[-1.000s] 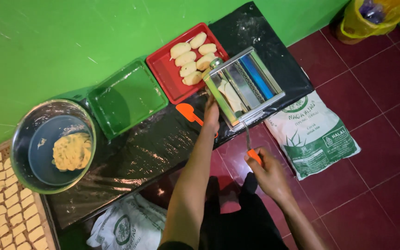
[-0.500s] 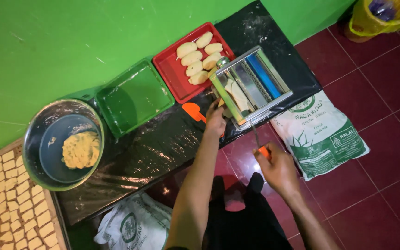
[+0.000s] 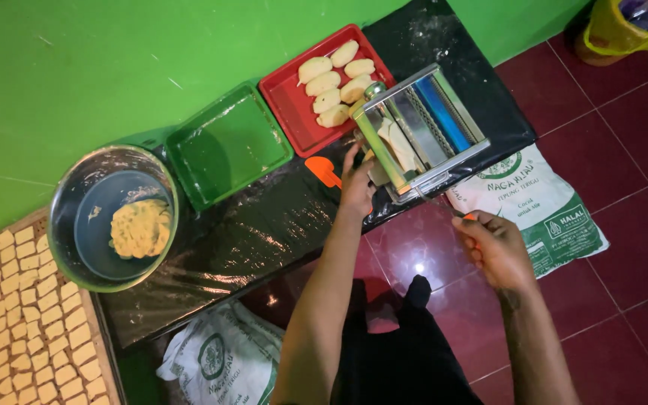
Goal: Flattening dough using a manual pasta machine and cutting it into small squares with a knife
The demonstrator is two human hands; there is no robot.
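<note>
- The steel hand-cranked dough roller [image 3: 421, 131] sits at the near edge of the low black-covered desk [image 3: 264, 225], a pale dough sheet [image 3: 395, 146] in it.
- Left hand [image 3: 356, 182] rests under the roller, fingers together against the dough.
- Right hand [image 3: 495, 247] is off the desk's edge, fingers wrapped round the orange-tipped crank handle [image 3: 471, 218].
- A red tray of dough pieces [image 3: 294, 101], a green tray [image 3: 226, 142] and an orange scraper [image 3: 324, 171] crowd the left side.
- A metal bowl of dough [image 3: 114, 217] sits further left.
- White flour sacks [image 3: 541, 206] lie on the red tile floor [image 3: 624, 112].
</note>
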